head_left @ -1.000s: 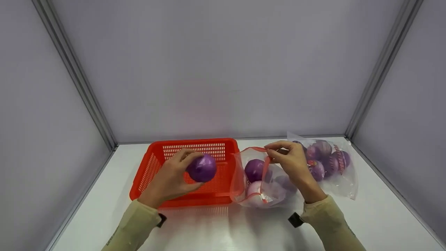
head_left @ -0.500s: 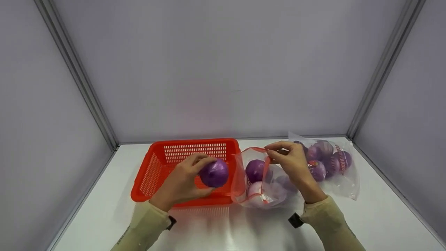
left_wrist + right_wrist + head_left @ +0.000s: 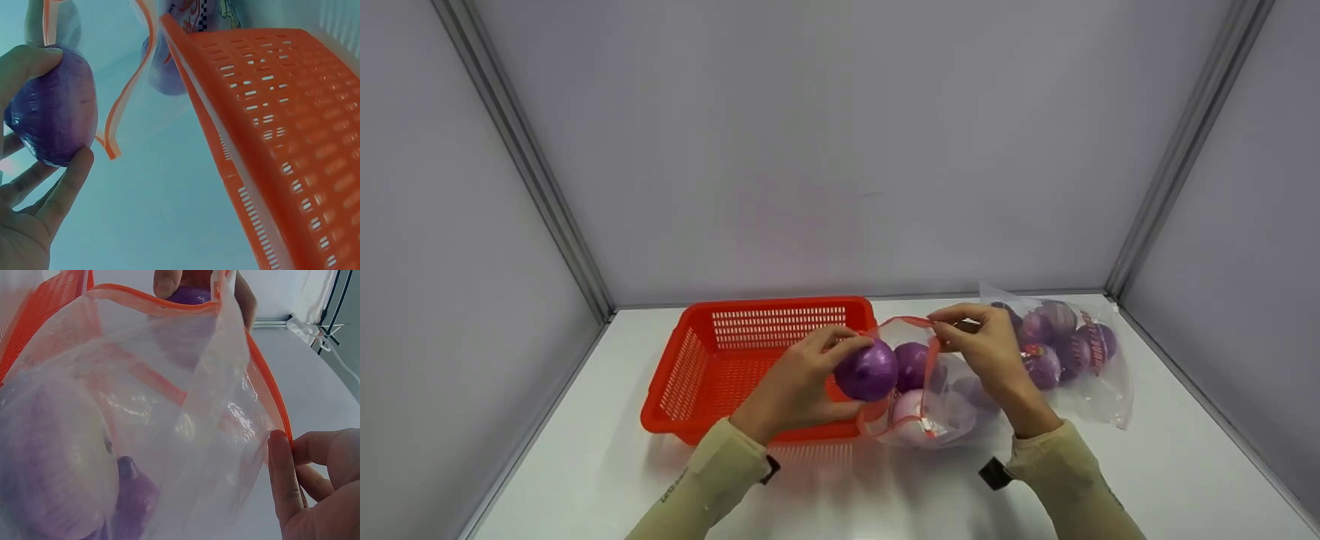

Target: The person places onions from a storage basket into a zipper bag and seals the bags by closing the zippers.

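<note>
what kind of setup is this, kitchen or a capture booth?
Probably a capture booth: plain grey wall panels joined by metal corner rails enclose a bare white tabletop. On it are only an orange basket and clear zip bags of purple onions.

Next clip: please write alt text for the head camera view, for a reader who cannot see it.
The left hand holds a purple onion at the mouth of a clear zip bag that the right hand pinches open. An orange basket sits left of it, a second bag of onions right.
</note>
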`<state>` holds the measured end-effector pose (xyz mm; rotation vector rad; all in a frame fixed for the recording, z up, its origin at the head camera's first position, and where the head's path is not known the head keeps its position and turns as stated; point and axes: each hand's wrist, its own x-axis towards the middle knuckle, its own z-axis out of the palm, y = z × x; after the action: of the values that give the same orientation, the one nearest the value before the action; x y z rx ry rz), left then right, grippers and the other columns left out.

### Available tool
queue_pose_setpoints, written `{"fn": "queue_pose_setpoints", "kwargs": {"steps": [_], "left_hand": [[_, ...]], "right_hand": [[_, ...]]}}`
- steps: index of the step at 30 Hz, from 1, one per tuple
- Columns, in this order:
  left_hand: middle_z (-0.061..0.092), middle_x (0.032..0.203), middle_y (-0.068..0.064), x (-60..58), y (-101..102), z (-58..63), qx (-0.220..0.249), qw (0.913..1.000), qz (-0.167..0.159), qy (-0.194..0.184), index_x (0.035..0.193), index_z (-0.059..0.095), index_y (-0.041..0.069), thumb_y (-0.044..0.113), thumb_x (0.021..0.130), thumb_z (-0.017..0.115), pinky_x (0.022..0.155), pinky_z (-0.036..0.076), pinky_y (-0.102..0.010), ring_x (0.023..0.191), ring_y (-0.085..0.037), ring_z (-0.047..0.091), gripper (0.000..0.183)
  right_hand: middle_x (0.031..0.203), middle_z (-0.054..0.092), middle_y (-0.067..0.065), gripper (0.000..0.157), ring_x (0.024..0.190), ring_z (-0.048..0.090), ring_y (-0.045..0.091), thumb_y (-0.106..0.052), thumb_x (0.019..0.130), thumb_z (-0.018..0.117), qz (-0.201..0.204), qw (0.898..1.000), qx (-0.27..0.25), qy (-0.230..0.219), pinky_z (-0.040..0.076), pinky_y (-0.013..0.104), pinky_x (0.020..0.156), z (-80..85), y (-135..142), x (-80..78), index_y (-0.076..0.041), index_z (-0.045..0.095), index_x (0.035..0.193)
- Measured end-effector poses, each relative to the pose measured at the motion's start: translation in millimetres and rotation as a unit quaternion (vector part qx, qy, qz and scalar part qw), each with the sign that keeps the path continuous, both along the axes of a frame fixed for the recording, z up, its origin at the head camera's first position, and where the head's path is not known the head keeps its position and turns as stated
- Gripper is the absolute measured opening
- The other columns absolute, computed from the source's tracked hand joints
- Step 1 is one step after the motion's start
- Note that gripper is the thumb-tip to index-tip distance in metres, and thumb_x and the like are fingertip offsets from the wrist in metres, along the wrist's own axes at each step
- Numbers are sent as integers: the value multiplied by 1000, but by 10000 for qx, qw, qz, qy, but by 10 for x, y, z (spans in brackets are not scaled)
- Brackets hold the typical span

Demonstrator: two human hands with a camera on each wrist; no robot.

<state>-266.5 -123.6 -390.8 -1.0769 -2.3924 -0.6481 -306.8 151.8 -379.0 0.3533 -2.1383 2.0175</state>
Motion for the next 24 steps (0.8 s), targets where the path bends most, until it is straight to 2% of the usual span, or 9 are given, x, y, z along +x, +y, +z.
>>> {"fn": "queue_pose_setpoints", "kwargs": {"steps": [4, 9, 16, 20, 24], "left_hand": [[60, 132, -5, -25, 77, -29, -50, 10000, -4, 67, 137, 62, 19, 39, 76, 93, 96, 60, -35, 118, -23, 64, 72], [60, 134, -7, -43, 144, -62, -336, 9993, 74, 145, 140, 60, 20, 40, 79, 90, 95, 60, -35, 119, -24, 63, 72], [59, 144, -9, -45, 207, -78, -782, 9953, 286, 491, 146, 58, 22, 37, 81, 89, 98, 59, -42, 123, -30, 64, 74], [57, 150, -9, -55, 241, -103, -892, 9932, 393, 638, 149, 56, 22, 36, 82, 89, 100, 58, -44, 125, -31, 65, 75], [59, 148, -8, -64, 254, -138, -826, 9934, 421, 679, 147, 59, 21, 33, 82, 90, 102, 57, -43, 126, -29, 65, 73]], "right_hand": [[95, 75, 13, 15, 74, 73, 13, 7, 91, 71, -21, 10000, -56, -9, 65, 31, 70, -2, -5, -5, 15, 73, 103], [93, 75, 10, 15, 72, 72, 12, 9, 91, 70, -22, 9999, -126, -11, 65, 32, 70, -5, -9, -9, 16, 73, 103], [95, 75, 12, 14, 76, 73, 16, 7, 91, 71, -36, 10000, -40, 65, 65, 31, 70, 13, -7, -2, 14, 74, 103], [92, 74, 11, 14, 73, 72, 13, 7, 91, 71, -34, 10000, -61, 70, 65, 31, 69, 23, -11, 0, 14, 74, 103], [92, 74, 10, 15, 73, 73, 14, 6, 91, 71, -43, 10000, -50, 40, 65, 32, 69, 34, -11, 6, 13, 74, 103]]}}
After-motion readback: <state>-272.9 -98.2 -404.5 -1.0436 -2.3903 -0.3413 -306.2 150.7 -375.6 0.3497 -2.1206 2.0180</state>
